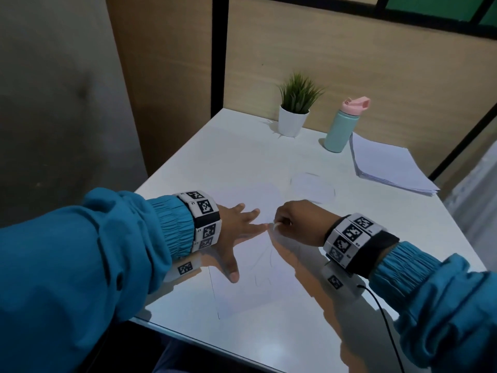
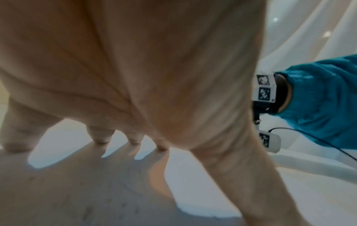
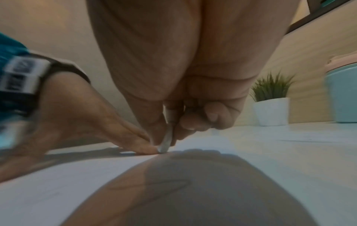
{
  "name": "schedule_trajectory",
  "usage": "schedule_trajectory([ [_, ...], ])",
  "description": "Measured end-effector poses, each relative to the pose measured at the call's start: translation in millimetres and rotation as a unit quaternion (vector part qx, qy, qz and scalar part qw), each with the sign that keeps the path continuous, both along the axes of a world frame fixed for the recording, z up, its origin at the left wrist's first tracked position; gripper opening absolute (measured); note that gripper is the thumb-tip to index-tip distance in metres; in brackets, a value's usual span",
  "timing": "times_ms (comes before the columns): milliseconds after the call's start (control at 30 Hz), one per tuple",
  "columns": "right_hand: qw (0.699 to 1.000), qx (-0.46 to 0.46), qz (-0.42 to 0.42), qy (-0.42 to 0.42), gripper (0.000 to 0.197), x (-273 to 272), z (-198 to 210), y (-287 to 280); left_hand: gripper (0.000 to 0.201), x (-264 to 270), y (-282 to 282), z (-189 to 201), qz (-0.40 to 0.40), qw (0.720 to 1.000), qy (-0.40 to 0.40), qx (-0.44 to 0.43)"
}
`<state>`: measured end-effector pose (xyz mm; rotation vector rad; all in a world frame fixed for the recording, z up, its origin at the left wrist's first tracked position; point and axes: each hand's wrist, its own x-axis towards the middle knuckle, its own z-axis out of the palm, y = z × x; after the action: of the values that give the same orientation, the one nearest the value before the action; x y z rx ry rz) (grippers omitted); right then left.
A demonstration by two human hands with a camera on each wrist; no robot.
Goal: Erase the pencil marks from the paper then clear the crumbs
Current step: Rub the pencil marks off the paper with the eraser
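Paper (image 1: 250, 289) pinned flat by spread left hand (image 1: 236, 227); right hand (image 1: 298, 222) pinches eraser (image 3: 167, 137) against it on tabletop (image 1: 242, 146).

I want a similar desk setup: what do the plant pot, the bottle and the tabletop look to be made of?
Plant pot: smooth white, looks like glazed ceramic or plastic; which one is unclear.
Bottle: matte mint body, likely coated metal, with a pink plastic-looking flip lid.
Tabletop: glossy white, probably laminate, since it mirrors the arms.
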<state>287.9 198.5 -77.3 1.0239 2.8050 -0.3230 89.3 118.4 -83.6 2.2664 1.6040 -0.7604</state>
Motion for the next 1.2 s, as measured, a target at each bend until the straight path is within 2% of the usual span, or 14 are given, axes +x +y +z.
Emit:
schedule_trajectory([
  [100,0.999,0.012,-0.031,-0.024,0.024,-7.6,3.0,3.9,0.135,-2.2,3.4,-4.2,-0.001,1.000,0.002,0.002],
  [300,0.995,-0.054,0.068,-0.052,0.027,-25.7,-3.4,-46.8,0.125,-0.2,2.1,1.0,0.003,1.000,-0.025,-0.018],
  [400,0.999,0.010,0.003,-0.044,0.030,-23.7,1.9,-14.9,0.130,1.7,2.3,0.3,-0.003,1.000,0.005,-0.014],
  [467,0.999,0.019,0.001,-0.033,0.031,-24.3,-3.0,-19.4,0.130,2.2,2.2,-0.2,-0.001,1.000,0.001,-0.012],
  [600,0.990,-0.046,0.128,-0.040,0.031,-30.0,-8.7,-72.8,0.130,0.0,1.3,1.6,-0.007,1.000,-0.019,-0.011],
  [633,0.991,-0.044,0.119,-0.042,0.031,-28.9,-6.2,-67.3,0.130,0.1,1.0,1.3,-0.006,1.000,-0.019,-0.011],
  [700,0.999,-0.006,0.040,-0.031,0.032,-24.4,0.6,-33.2,0.130,1.1,0.7,1.2,0.001,1.000,-0.014,-0.011],
  [767,0.999,0.019,0.012,-0.028,0.029,-19.9,2.9,-17.1,0.130,1.7,0.7,0.7,0.002,1.000,-0.009,-0.009],
  [800,0.999,0.009,0.023,-0.023,0.029,-20.3,1.4,-24.2,0.129,1.4,0.7,0.7,0.001,1.000,-0.011,-0.009],
  [900,0.988,-0.059,0.135,-0.038,0.029,-25.6,0.4,-70.9,0.129,-0.1,1.4,2.7,-0.005,1.000,-0.020,-0.014],
  [933,0.986,-0.070,0.144,-0.047,0.028,-24.0,0.2,-73.5,0.129,-0.3,2.1,2.6,-0.005,1.000,-0.019,-0.015],
  [1033,0.997,-0.025,0.055,-0.040,0.025,-19.0,7.0,-33.9,0.131,0.1,2.5,-1.2,0.001,1.000,-0.014,-0.010],
  [1100,0.999,-0.004,0.035,-0.021,0.022,-16.1,4.5,-21.1,0.132,0.9,2.2,-2.9,0.000,1.000,-0.005,-0.007],
  [1200,0.989,-0.075,0.119,-0.034,0.027,-25.2,-2.9,-63.1,0.132,-0.4,2.1,-1.1,-0.005,1.000,-0.011,-0.011],
])
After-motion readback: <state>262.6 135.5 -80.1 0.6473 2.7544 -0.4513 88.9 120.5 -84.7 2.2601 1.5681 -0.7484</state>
